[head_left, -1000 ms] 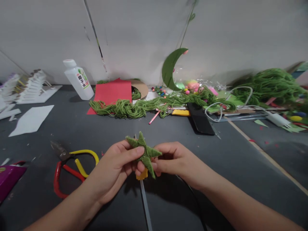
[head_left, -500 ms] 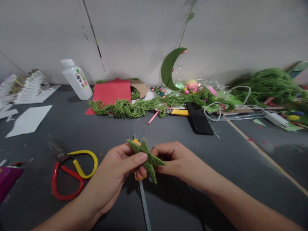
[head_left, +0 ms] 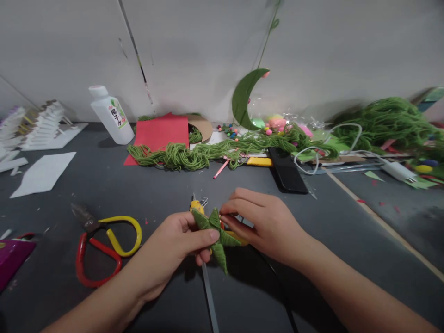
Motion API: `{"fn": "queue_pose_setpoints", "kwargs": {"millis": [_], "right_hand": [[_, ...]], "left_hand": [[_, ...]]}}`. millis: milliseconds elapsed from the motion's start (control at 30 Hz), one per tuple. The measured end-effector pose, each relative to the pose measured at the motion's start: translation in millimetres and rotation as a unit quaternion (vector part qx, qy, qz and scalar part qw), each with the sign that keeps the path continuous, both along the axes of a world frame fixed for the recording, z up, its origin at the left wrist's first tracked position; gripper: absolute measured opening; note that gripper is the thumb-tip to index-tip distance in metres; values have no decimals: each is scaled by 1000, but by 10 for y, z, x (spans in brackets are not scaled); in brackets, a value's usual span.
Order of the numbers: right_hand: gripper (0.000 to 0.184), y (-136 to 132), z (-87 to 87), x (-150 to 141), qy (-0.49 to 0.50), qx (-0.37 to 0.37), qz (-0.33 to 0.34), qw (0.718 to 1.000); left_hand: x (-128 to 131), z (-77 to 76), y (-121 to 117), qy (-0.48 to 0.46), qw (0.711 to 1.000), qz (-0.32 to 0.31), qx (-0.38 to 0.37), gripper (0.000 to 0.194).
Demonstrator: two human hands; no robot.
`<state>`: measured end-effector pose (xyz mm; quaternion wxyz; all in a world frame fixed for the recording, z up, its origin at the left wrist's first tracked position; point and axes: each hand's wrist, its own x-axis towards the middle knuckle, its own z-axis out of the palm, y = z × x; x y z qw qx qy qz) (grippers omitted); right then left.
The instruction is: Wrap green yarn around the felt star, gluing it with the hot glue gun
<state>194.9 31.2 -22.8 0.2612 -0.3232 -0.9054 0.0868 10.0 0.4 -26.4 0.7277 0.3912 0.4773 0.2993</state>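
Observation:
My left hand (head_left: 183,238) grips a star wrapped in green yarn (head_left: 215,226), its thumb lying across the middle. Close to the star's right side, my right hand (head_left: 267,226) has its fingertips pinched together; whatever is between them is too small to make out. Beneath the star lies a yellow hot glue gun (head_left: 196,206) with a small wire stand, partly covered by the star and hands. A long translucent glue stick (head_left: 209,296) extends from its rear toward me, and a black cord (head_left: 277,277) runs from its handle.
Scissors with red and yellow handles (head_left: 104,245) lie at left. Behind are a white bottle (head_left: 111,118), red paper (head_left: 161,132), green yarn (head_left: 183,156), a black phone (head_left: 287,171) and a white charger (head_left: 398,171). A green crescent moon (head_left: 243,99) hangs by the wall.
The star has shifted slightly right and down in my left hand. My right hand has lifted and rolled, its fingers now straighter, uncovering the glue gun's trigger and handle.

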Motion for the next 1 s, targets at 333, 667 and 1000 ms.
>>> {"fn": "queue_pose_setpoints", "kwargs": {"millis": [333,667,1000], "right_hand": [[14,-48,73,-1,26,-21,4,999],[11,-57,90,-52,165,-309,-58,935],[14,-47,93,-59,248,-578,-69,775]], "left_hand": [[-3,-30,-4,1,999,0,41,9],[15,-11,-32,26,997,8,77,7],[44,-27,-12,15,997,30,63,5]]}}
